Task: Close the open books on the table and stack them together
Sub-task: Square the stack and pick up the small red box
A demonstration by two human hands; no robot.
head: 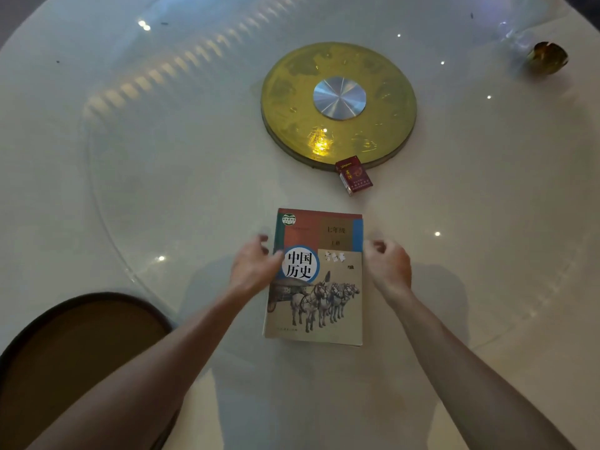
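A closed Chinese history textbook (316,287), its cover showing terracotta horses drawing a chariot, lies face up on a round white table (162,190), squared on top of at least one other closed book whose edges show beneath it along the near and right sides. The person's left hand (255,269) rests against the left edge of the textbook, thumb lying over the cover near the white title circle, the other fingers loosely curled and gripping nothing. The right hand (388,264) sits just beside the textbook's right edge, fingers bent inward in a loose curl; whether they touch the book cannot be told. Both bare forearms reach in from the near side of the textbook. Beyond the textbook's far right corner stands a red cigarette pack (354,174), leaning at the rim of a gold turntable disc (338,103) with a silver hub. A brown round chair seat (81,352) shows to the near left of the textbook, below the table's edge. A small amber glass object (548,57) sits far off to the far right of the textbook
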